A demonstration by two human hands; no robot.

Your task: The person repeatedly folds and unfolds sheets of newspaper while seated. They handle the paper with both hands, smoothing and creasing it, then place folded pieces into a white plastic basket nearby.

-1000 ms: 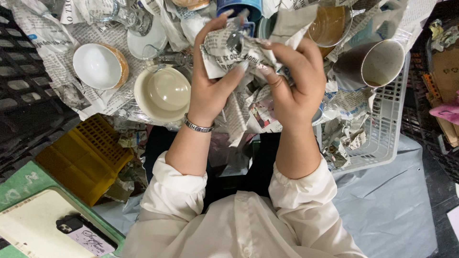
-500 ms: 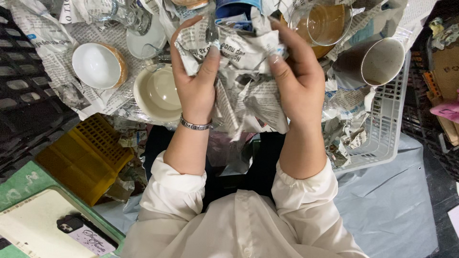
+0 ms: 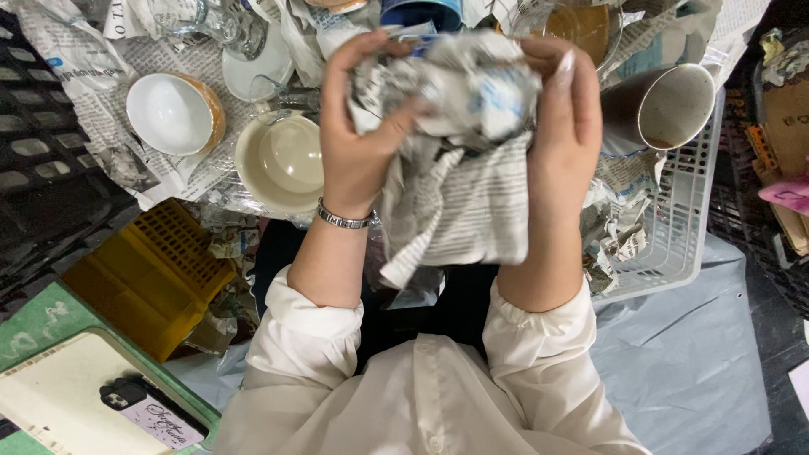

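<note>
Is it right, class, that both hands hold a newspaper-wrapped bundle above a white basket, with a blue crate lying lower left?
Not quite. In the head view the left hand and right hand do clasp the newspaper-wrapped bundle above the white basket, but the crate at lower left is yellow, not blue.

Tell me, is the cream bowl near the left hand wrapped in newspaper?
No, the cream bowl lies bare and open beside the left hand.
</note>
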